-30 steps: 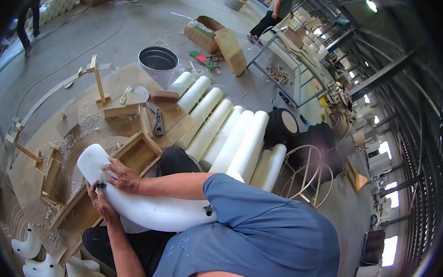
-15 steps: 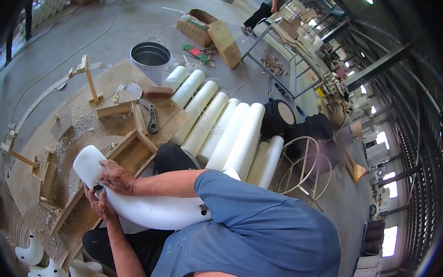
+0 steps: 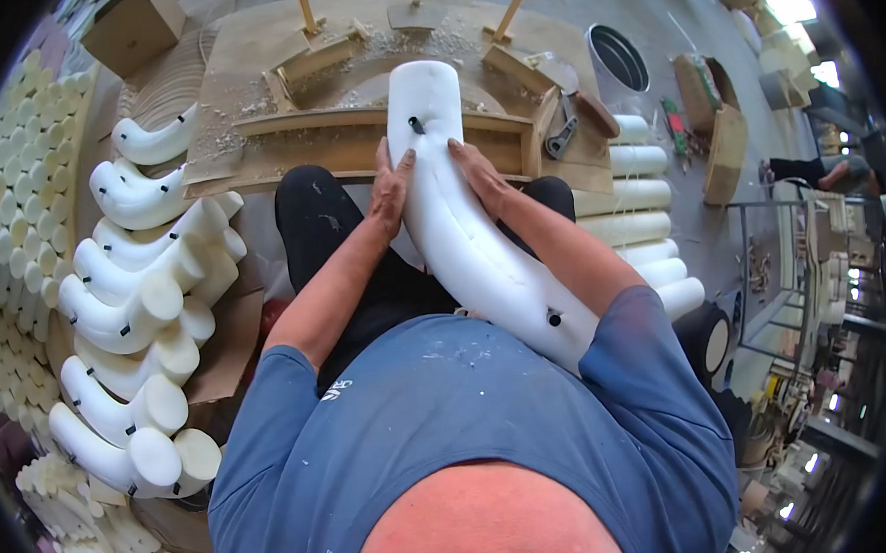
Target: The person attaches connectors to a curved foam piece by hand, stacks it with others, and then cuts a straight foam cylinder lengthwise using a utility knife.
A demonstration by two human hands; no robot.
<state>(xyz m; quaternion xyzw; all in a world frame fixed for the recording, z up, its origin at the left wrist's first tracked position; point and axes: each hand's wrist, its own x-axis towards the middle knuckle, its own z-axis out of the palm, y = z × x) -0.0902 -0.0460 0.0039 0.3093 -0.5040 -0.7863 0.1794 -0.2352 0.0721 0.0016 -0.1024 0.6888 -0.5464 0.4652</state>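
A curved white foam roll (image 3: 460,216) lies over my lap, its flat end pointing away from me and its near end beside my right upper arm. Two short black plugs stick out of it, one near each end, and a crease runs along its length. My left hand (image 3: 390,191) is closed on its left side, thumb on top. On the other side my right hand (image 3: 480,179) holds it too, the fingers partly hidden beneath. Beyond it stands a curved wooden frame (image 3: 295,126) on a board strewn with white foam crumbs.
Stacked curved white foam pieces (image 3: 119,308) with black plugs lie on my left. Straight white foam rolls (image 3: 639,194) lie on my right, near an adjustable wrench (image 3: 562,138). Farther right are a black-lined bucket (image 3: 618,59), a cardboard box (image 3: 699,93) and another person (image 3: 818,171).
My view has turned left, bringing the stack of curved pieces into sight. The foam roll has swung to point straight ahead, and my right hand has shifted to its right side.
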